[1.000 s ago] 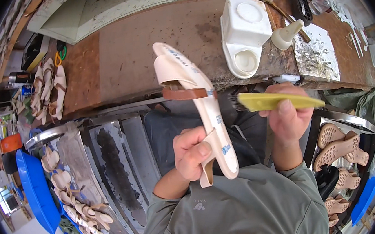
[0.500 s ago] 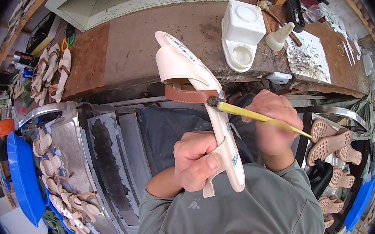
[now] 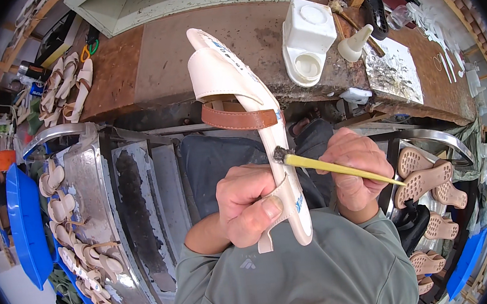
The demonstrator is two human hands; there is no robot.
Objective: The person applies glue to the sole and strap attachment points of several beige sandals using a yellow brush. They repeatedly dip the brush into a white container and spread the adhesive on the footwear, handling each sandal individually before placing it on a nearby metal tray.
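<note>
My left hand point(image 3: 247, 205) grips a sandal upper on its insole point(image 3: 283, 166) near the heel end, thumb pressed over a cream strap. Toward the toe end the sandal has a wide cream band point(image 3: 219, 78) and a narrower brown strap point(image 3: 239, 116). My right hand point(image 3: 355, 164) pinches a yellow-handled brush point(image 3: 333, 168). Its dark bristles point(image 3: 280, 154) touch or hover at the side edge of the insole, below the brown strap; contact is hard to tell.
A white glue pot point(image 3: 309, 34) and a white cone-shaped nozzle point(image 3: 355, 44) stand on the worn bench point(image 3: 206, 67). Several sandals point(image 3: 93, 266) lie on the metal rack at left. Tan soles point(image 3: 428, 181) are stacked at right. Blue trays point(image 3: 26, 225) flank both sides.
The brush tip has moved from the brown strap's end down along the insole edge toward the heel. The sandal has shifted slightly up and left with my left hand.
</note>
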